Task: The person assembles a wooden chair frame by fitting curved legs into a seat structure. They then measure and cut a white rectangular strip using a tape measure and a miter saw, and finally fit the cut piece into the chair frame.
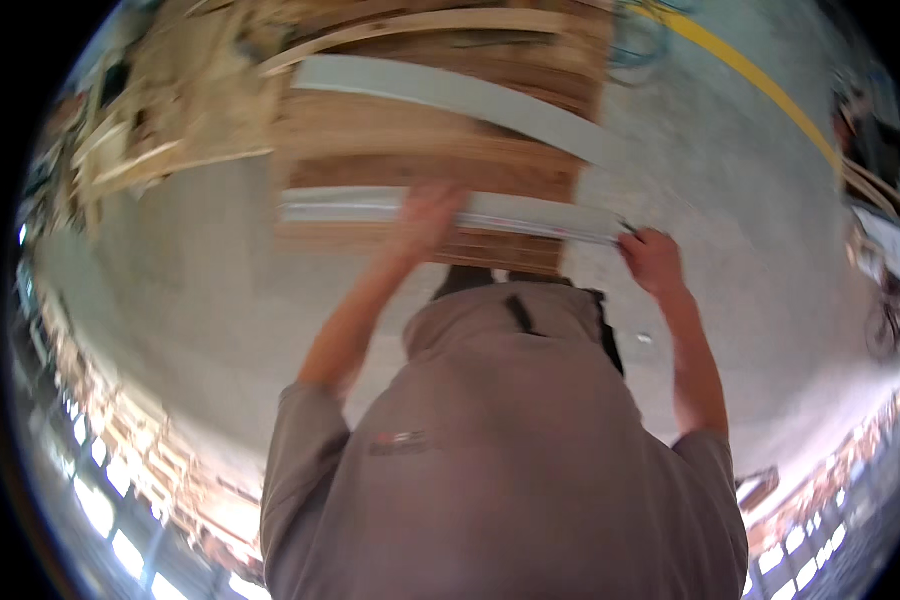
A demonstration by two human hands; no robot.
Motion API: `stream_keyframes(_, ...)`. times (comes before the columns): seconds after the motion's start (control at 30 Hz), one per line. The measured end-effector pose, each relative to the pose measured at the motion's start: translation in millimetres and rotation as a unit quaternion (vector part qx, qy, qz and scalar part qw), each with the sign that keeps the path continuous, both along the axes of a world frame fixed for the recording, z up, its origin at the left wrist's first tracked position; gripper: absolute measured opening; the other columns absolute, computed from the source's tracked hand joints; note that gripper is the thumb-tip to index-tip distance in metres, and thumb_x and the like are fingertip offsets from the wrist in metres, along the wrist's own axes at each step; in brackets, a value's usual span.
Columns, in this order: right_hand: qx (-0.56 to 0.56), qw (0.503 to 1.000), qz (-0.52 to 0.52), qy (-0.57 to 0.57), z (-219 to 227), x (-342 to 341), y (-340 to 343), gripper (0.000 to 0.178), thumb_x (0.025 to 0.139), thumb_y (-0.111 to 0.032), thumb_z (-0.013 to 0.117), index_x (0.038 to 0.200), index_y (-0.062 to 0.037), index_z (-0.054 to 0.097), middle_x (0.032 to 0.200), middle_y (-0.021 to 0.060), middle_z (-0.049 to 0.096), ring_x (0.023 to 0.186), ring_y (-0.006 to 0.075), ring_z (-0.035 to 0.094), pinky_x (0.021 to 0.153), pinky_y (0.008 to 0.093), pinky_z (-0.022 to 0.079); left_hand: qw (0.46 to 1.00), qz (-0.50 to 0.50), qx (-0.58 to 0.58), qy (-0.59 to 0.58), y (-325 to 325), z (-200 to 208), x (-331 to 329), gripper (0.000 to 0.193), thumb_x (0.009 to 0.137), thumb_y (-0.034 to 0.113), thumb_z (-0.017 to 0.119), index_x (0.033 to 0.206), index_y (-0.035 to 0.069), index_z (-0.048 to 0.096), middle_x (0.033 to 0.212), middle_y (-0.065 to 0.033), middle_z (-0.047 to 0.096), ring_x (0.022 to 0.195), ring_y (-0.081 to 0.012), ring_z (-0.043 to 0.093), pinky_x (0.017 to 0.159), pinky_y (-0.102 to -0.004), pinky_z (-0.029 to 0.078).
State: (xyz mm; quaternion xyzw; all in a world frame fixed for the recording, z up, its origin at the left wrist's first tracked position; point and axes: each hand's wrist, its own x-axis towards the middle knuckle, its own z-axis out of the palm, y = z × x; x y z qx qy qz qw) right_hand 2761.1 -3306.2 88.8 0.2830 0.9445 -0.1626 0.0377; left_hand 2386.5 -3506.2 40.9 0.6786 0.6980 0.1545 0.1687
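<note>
A long pale grey-white board (345, 200) lies crosswise on the wooden table near my body, its right end jutting past the table edge. Along its near edge runs a thin silvery strip (510, 224), perhaps a ruler. My left hand (432, 215) rests over the board and strip left of the middle, its fingers blurred. At the right end, my right hand (653, 258) is closed around a small dark pen-like thing (627, 228), whose tip meets the board's corner. What it is exactly cannot be made out.
Farther back on the wooden table (420, 150) lies a second pale board (450, 95), also overhanging to the right. Beyond it is a curved wooden strip (420, 22). Timber pieces (170, 110) stand at the left. A yellow line (750, 70) and a coiled hose (638, 40) mark the concrete floor.
</note>
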Motion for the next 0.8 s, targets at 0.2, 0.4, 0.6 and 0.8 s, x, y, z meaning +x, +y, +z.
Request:
stream_keyframes(0.2,0.023,1.0,-0.012,-0.015,-10.5,17.0,1.1,0.014,0.085,-0.029,0.072,0.085,-0.016,0.07,0.076,0.0052,0.062,0.077,0.0252,0.064,0.068,0.0421,0.046,0.998,0.004,-0.052,0.018,2.2,34.5,9.8,0.074,0.062,0.01,0.085,0.13,0.011,0.057,0.129,-0.0115,0.06,0.122,-0.0343,0.055,0.107,-0.0466,0.042)
stream_keyframes(0.4,0.071,0.997,-0.034,-0.001,-31.1,31.1,3.7,0.015,0.082,-0.029,0.075,0.078,-0.0146,0.071,0.076,0.005,0.062,0.078,0.024,0.065,0.069,0.0408,0.045,0.998,0.02,-0.048,0.022,1.3,33.8,16.2,0.073,0.064,0.009,0.084,0.131,0.01,0.057,0.131,-0.0126,0.06,0.124,-0.0352,0.054,0.109,-0.0472,0.041)
stream_keyframes(0.6,0.082,0.996,-0.023,-0.003,-32.5,35.2,5.2,0.016,0.082,-0.03,0.075,0.08,-0.0144,0.072,0.078,0.0051,0.062,0.08,0.0234,0.065,0.071,0.0408,0.046,0.998,0.034,-0.039,0.047,1.7,37.7,23.9,0.07,0.064,0.008,0.085,0.129,0.01,0.057,0.132,-0.0129,0.06,0.124,-0.0356,0.054,0.109,-0.0476,0.041)
stream_keyframes(0.8,0.097,0.995,-0.012,0.0,-32.9,36.0,5.4,0.017,0.084,-0.03,0.073,0.082,-0.0136,0.071,0.078,0.0056,0.063,0.082,0.0241,0.066,0.072,0.0416,0.046,0.996,0.046,-0.058,0.042,1.3,43.5,29.5,0.071,0.066,0.006,0.083,0.132,0.008,0.057,0.134,-0.0152,0.058,0.125,-0.0366,0.053,0.109,-0.0458,0.042)
